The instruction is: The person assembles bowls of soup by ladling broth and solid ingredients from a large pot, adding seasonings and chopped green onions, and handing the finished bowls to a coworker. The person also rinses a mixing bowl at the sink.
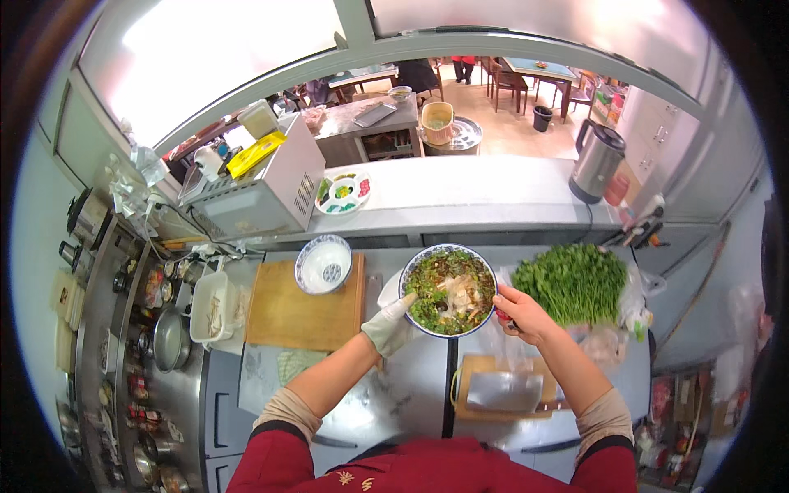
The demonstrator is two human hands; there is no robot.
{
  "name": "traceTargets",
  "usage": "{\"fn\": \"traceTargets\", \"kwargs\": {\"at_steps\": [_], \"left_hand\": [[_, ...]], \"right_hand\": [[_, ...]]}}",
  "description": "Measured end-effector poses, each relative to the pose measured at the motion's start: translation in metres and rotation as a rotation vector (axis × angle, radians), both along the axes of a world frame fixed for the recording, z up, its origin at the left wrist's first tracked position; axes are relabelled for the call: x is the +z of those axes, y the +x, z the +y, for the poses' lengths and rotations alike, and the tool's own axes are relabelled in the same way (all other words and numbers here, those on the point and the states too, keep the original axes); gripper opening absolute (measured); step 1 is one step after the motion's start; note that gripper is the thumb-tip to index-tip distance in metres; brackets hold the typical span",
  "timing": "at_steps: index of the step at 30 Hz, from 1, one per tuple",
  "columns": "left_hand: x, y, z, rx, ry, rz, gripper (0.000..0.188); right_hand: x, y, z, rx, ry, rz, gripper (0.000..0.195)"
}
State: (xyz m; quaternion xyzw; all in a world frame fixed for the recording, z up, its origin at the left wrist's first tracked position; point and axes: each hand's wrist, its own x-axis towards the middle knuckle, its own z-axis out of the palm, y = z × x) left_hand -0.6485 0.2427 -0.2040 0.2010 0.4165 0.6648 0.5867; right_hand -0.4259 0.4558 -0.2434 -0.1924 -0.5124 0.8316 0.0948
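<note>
Both my hands hold a blue-and-white patterned bowl (453, 336) above the metal counter. Dark broth with chopped green herbs and pale shredded pieces (461, 294) fills it. My left hand (389, 326), in a pale glove, grips the bowl's lower left rim. On the opposite side, my bare right hand (524, 313) has its thumb at the rim; a small red thing shows beside its fingers. A second patterned bowl (323, 265), with nothing in it, sits on a wooden cutting board (296, 320) to the left. Part of a white dish (388, 293) shows behind my left hand.
Leafy green herbs (570, 283) lie at right, beside plastic bags. A cleaver (505, 391) rests on a smaller board (471, 368). A white plastic tub (211, 308) stands left. The serving ledge (462, 185) bears a divided plate (343, 192) and an electric kettle (598, 161).
</note>
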Motion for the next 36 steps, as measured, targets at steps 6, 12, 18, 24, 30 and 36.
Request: {"fn": "traceTargets", "kwargs": {"at_steps": [6,12,18,24,30,36], "left_hand": [[0.005,-0.071,0.065,-0.025,-0.060,0.015,0.044],[0.001,-0.147,0.134,0.010,-0.096,0.040,0.045],[-0.011,-0.185,0.181,-0.009,-0.160,0.124,0.055],[-0.012,-0.198,0.195,-0.017,-0.105,0.040,0.055],[0.002,-0.165,0.184,0.137,-0.152,-0.020,0.060],[-0.024,-0.063,0.039,0.264,-0.166,-0.185,0.037]], "right_hand": [[0.020,-0.061,0.065,-0.024,0.079,-0.011,0.044],[0.038,-0.129,0.131,-0.041,0.127,-0.105,0.049],[0.006,-0.168,0.178,-0.010,0.068,-0.060,0.054],[0.002,-0.190,0.189,-0.101,0.106,-0.133,0.047],[-0.069,-0.211,0.225,-0.417,0.552,-0.021,0.044],[-0.041,-0.118,0.142,-0.701,1.159,0.128,0.039]]}}
